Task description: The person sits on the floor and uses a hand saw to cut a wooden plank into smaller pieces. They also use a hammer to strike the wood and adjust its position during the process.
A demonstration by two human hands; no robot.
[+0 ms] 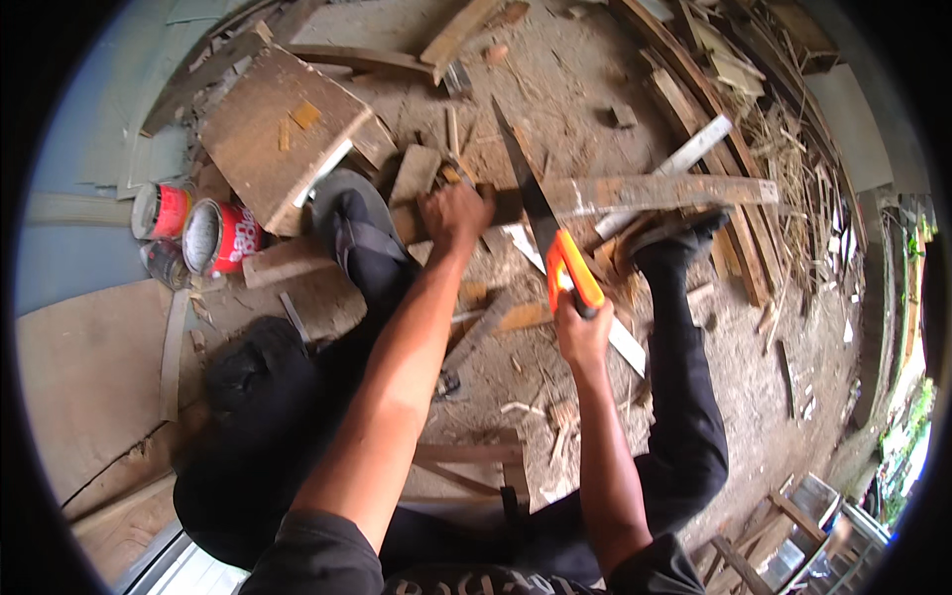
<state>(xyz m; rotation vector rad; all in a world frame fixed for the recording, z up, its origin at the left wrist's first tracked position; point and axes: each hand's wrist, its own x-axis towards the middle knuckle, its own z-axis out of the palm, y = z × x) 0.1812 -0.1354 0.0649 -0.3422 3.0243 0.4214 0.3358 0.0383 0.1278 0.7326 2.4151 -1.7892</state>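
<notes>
The right hand (pixel 583 335) grips the orange-handled handsaw (pixel 542 210), its blade (pixel 526 171) (angled forward-left) crossing the sideways-lying beam (pixel 659 193); the left hand (pixel 456 212) lies at the beam, left of the blade, its closure unclear.

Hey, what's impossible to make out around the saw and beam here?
Head view: whether the beam is cut, hidden by the saw blade.
Head view: what lies directly beneath the left hand, which covers it.
Head view: part of the orange handle, wrapped by the right hand.
</notes>
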